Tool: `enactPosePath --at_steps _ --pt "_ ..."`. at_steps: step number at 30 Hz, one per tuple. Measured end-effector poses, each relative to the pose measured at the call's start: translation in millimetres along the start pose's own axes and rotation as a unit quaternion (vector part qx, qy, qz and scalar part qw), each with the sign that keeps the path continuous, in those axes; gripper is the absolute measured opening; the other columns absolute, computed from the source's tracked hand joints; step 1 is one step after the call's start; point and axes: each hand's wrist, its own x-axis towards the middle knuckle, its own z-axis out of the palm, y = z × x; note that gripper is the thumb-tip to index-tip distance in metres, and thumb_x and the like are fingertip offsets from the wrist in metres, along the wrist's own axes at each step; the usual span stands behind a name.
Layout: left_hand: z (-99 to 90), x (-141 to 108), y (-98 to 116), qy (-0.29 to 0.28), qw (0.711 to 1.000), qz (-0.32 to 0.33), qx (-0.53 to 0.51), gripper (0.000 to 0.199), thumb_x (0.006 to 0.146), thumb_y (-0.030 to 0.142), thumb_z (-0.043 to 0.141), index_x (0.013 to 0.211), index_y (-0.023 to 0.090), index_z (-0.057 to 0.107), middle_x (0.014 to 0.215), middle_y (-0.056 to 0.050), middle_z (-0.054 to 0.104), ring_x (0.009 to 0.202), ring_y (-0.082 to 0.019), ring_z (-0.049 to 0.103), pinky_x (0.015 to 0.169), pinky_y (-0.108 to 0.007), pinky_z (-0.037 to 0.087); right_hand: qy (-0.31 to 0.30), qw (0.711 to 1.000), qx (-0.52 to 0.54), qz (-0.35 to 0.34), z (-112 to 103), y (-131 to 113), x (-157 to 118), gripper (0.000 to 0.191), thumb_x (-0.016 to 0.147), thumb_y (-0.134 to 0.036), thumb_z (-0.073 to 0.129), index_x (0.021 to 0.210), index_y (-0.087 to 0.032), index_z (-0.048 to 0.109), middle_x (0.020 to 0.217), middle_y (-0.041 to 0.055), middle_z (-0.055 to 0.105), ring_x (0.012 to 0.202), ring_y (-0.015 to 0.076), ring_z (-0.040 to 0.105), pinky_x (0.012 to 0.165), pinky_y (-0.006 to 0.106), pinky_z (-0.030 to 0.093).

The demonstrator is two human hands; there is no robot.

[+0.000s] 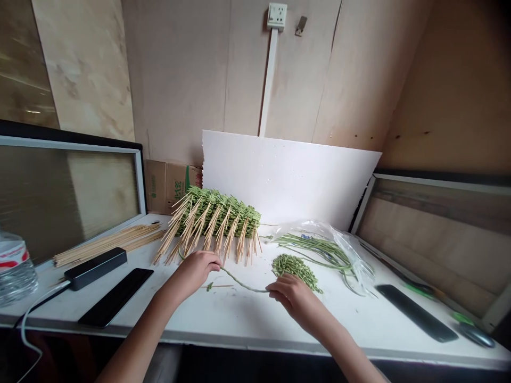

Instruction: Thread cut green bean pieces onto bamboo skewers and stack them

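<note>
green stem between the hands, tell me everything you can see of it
The stem is long, thin and green, plant-like in look, and slightly uneven. Bent in a shallow curve over the white table, it slopes down from the left hand to the right hand, both gripping it with their fingers. Whether it touches the table is unclear.

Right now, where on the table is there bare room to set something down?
Bare tabletop lies between the left hand and right hand, nearer than their green strand, and between the right forearm and dark slab. It is crowded beyond the hands: bundled sticks, green pile, plastic bag.
</note>
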Motion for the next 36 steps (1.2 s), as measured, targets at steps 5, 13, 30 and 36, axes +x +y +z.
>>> enactPosePath --at_steps 5,13,30,36 --pt "19.1 6.2 -29.3 -0.038 0.998 -0.026 0.042 0.022 0.089 0.023 0.057 0.083 0.021 0.079 0.091 -0.008 0.078 0.091 -0.026 0.069 0.082 -0.031 0.047 0.015 0.997 0.075 0.001 7.0 11.9 -3.8 0.023 0.101 -0.033 0.059 0.102 -0.024 0.081 0.086 0.0070 0.074 0.077 0.0205 0.067 0.068 0.030 0.054" --pt "37.0 0.5 -26.1 0.001 0.998 -0.007 0.059 0.026 0.094 0.021 0.053 0.092 0.020 0.078 0.101 -0.013 0.075 0.108 -0.033 0.065 0.095 -0.042 0.046 0.177 0.973 0.149 0.017 40.4 11.0 2.8 0.028 0.097 -0.044 0.065 0.097 -0.023 0.083 0.073 0.0073 0.071 0.065 0.0205 0.064 0.053 0.030 0.051" --pt "85.7 -10.4 49.9 0.091 0.980 0.083 -0.158 0.021 0.093 0.014 0.061 0.099 0.022 0.080 0.090 -0.006 0.078 0.081 -0.021 0.071 0.076 -0.031 0.054 0.273 0.944 0.150 -0.109 43.5 -7.4 -0.5 0.009 0.093 -0.022 0.071 0.100 -0.025 0.076 0.078 0.0043 0.072 0.065 0.0179 0.056 0.062 0.034 0.051" --pt "82.4 -9.0 46.1 0.127 0.978 0.091 -0.138 0.019 0.095 0.019 0.062 0.103 0.022 0.080 0.095 -0.008 0.079 0.086 -0.023 0.073 0.081 -0.035 0.058 0.308 0.934 0.142 -0.115 39.1 -8.6 -3.9 0.013 0.090 -0.019 0.072 0.101 -0.026 0.074 0.078 0.0041 0.073 0.063 0.0183 0.059 0.062 0.035 0.052"
